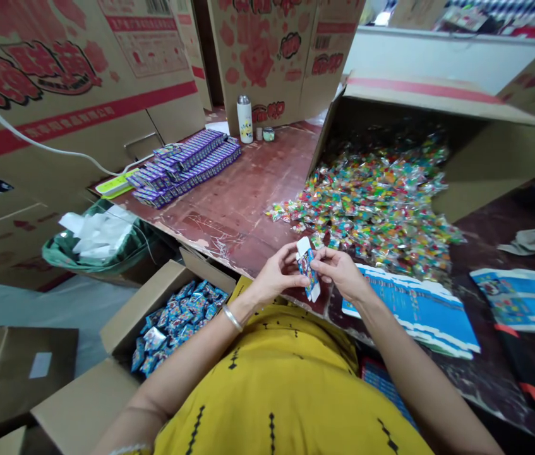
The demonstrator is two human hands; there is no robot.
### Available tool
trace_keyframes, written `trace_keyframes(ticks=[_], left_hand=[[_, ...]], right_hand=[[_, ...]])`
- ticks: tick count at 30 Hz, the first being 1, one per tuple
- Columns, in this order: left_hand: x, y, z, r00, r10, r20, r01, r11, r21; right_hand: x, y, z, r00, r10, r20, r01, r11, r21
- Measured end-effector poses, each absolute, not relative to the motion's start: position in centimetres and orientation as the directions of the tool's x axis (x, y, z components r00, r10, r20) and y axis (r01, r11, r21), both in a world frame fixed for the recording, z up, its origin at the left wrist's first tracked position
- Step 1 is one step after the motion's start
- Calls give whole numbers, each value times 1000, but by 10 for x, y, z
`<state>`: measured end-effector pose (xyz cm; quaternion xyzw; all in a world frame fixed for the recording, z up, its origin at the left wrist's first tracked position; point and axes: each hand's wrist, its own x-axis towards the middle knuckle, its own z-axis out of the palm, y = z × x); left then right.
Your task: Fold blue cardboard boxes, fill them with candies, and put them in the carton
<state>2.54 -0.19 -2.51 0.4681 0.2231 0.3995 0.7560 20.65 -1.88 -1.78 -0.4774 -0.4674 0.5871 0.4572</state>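
Observation:
A small blue printed carton (309,270) with white end flaps is held upright between both hands at the table's front edge. My left hand (277,273) grips its left side with fingers and thumb. My right hand (339,272) pinches its right side. Just right of my hands lies a stack of flat blue cartons (419,309). Beyond them, a heap of clear-wrapped colourful candies (371,208) spills out of a tipped cardboard box (489,151).
Rows of purple packs (186,164) lie at the back left, near a white bottle (245,120). An open box of blue packets (177,322) stands below the table's left edge, beside a green bag (91,243). More flat cartons (525,300) lie far right.

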Motion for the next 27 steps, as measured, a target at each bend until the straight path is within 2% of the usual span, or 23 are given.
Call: trace_keyframes(ticks=[4,7,10,13,14,16,19,23,27], left_hand=[[24,3,-29,527,850,6,-388,234,892],[16,14,-34,377,926,-32,-352,175,919],[5,22,-34,301,953,-27,-354,138,925],[0,21,-28,441,897,-24,-402,221,889],[0,20,-26,498,867,-26,-407,260,875],[2,16,-22,585,810,-28,-408,324,853],[6,11,-19,633,774,-20,-413,359,837],[5,7,-17,695,718,-27,-344,365,865],[2,4,-13,740,671,-43,-223,305,926]], right_hand=[[214,-20,-15,-148,980,-132,-105,-148,-983],[230,-17,-15,-77,987,-143,-34,-146,-989],[247,-12,-14,36,987,-156,212,-161,-964],[248,-12,-4,147,988,34,550,-53,-833],[243,-14,1,124,986,115,609,16,-793],[228,-20,13,-32,980,194,619,172,-766],[204,-27,28,-289,943,162,532,299,-792],[197,-28,39,-370,927,56,479,243,-844],[208,-23,46,-541,828,-148,495,170,-852]])
